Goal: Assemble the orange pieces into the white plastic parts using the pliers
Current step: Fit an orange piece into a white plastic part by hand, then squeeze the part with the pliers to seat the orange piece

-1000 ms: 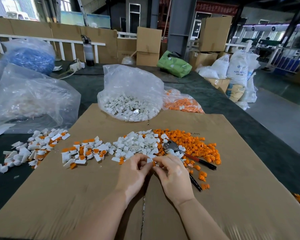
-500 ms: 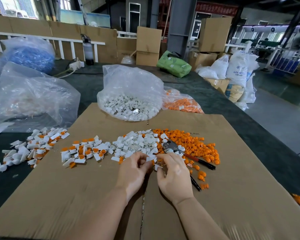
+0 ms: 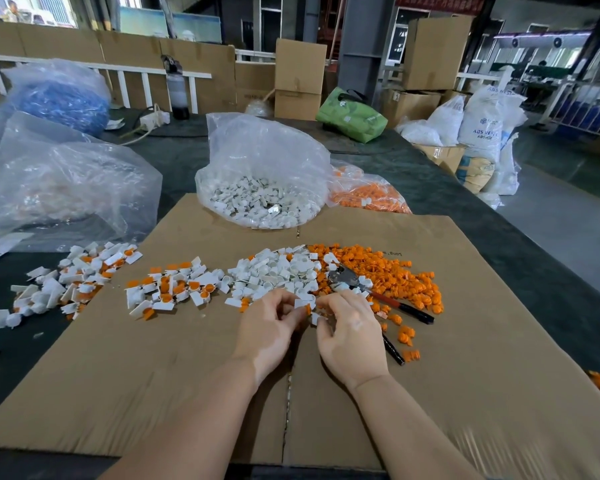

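Observation:
My left hand (image 3: 269,329) and my right hand (image 3: 349,336) meet fingertip to fingertip at the near edge of the loose piles. The left fingers pinch a small orange piece (image 3: 307,309). The right thumb and fingers pinch a white plastic part (image 3: 315,319) pressed against it. The pliers (image 3: 343,279) lie untouched on the cardboard behind my right hand, with their red and black handles pointing right and towards me. Loose white parts (image 3: 278,271) are heaped ahead of my hands, and loose orange pieces (image 3: 392,271) spread to the right.
White parts fitted with orange pieces (image 3: 174,289) lie left of my hands, with more further left (image 3: 66,280). A clear bag of white parts (image 3: 264,181) and a bag of orange pieces (image 3: 368,197) stand at the far edge of the cardboard sheet (image 3: 465,375). Big plastic bags (image 3: 59,181) crowd the left.
Both hands have stayed at the pile's near edge with fingers working together. An orange piece now shows between the fingertips where only a white part was visible before.

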